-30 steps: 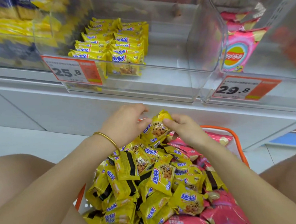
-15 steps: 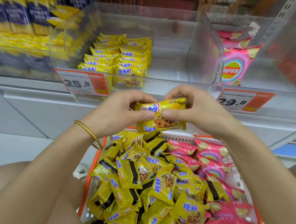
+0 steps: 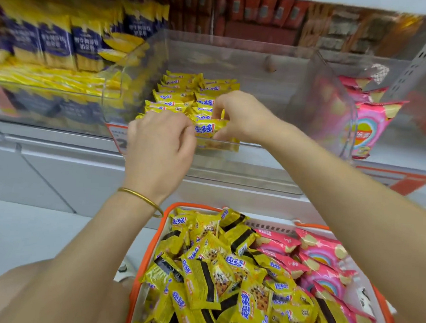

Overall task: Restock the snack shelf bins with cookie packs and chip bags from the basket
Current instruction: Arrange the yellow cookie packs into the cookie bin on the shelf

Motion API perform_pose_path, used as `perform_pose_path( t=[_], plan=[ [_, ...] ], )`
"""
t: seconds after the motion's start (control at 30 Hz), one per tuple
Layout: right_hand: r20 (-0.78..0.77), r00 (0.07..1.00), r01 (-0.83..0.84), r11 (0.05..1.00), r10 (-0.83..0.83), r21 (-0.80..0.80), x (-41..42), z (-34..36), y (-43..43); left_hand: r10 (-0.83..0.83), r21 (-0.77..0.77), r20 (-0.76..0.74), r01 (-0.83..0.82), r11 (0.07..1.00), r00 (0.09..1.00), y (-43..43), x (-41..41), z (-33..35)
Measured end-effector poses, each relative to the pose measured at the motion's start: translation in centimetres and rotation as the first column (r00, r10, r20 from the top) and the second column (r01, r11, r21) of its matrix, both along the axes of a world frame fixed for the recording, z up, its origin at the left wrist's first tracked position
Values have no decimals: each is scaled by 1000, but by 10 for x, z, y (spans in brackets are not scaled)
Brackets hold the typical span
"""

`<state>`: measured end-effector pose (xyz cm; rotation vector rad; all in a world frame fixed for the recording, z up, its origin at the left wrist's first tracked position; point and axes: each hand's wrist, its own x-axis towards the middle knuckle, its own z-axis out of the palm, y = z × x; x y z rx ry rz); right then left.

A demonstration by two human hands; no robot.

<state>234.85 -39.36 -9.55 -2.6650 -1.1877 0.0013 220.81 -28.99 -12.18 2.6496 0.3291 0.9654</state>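
Since half a second ago, both hands have carried the single cookie pack (image 3: 210,131) up and forward from above the basket to the front of the clear bin (image 3: 244,171), and the view has tilted up to show the shelf above. The left hand (image 3: 160,147), seen from the back, has its fingers curled together with the tips at the pack's left end. The right hand (image 3: 240,118) pinches the right end, fingers over the top and thumb beneath. The pack lies level just above the bin's front wall, against the nearest row of stacked cookie packs (image 3: 176,98) inside. Its yellow wrapper reads "趣多多" in white-edged blue characters. The same marking shows on the loose cookie packs (image 3: 224,275) in the orange-rimmed basket (image 3: 162,223), beside pink chip bags (image 3: 326,260). The left hand covers most of the price tag (image 3: 118,134); only the digit "2" can be read, against "25.8" earlier. A pink chip bag (image 3: 368,129) in the right-hand bin bears a red-and-yellow round logo; its lettering is too blurred to read. A gold bracelet (image 3: 141,198) circles the left wrist.
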Motion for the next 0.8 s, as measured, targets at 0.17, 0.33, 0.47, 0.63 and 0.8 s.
perform_pose_path(
  t=[0.17,0.33,0.47,0.63,0.8],
  plan=[
    [123,991,-35,992,50,-121,-2,-6,11,9,18,2,-9,1000,1000,0,0,-1],
    [101,994,-15,990,29,-138,-4,2,5,-7,22,57,5,1000,998,-4,-2,-5],
    [75,997,-4,1000,2,23,-22,25,-17,-34,132,146,15,991,989,-16,-15,-4],
    [4,1000,12,949,-14,316,-77,29,-87,-133,140,158,111,984,978,-43,-35,-8],
    [-302,948,50,982,-103,-181,-80,-98,-115,-241,79,-68,246,966,968,-62,-39,-32]
  ],
)
